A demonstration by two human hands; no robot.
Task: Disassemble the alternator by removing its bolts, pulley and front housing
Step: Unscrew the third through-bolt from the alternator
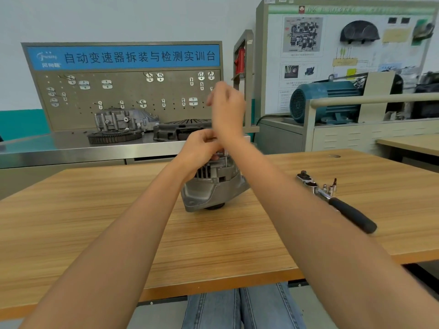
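1. While the person sits at a wooden surface (pixel 118 210), an alternator (pixel 209 186) stands near its middle, pulley end down and tilted slightly, with the rear end facing up.
2. Curled fingers of the left hand (pixel 199 148) rest on top of the alternator, pinching something small at the rear end; what exactly they pinch is hidden.
3. Raised above it, the right hand (pixel 225 103) is blurred, fingers loosely bent; whether it holds anything cannot be told.
4. A thin upright rod, perhaps a long bolt (pixel 226 157), shows between the two wrists at the top of the alternator.
5. To the right on the surface lies a ratchet wrench (pixel 342 203) with a black handle, and small sockets (pixel 329 188) stand beside its head.
6. Judging by its cast metal body, the alternator is likely heavy, rigid and smooth-sided; gripping around the ribbed housing or its mounting ear should steady it best.
7. Balanced on the narrow pulley, it could tip if pushed sideways.
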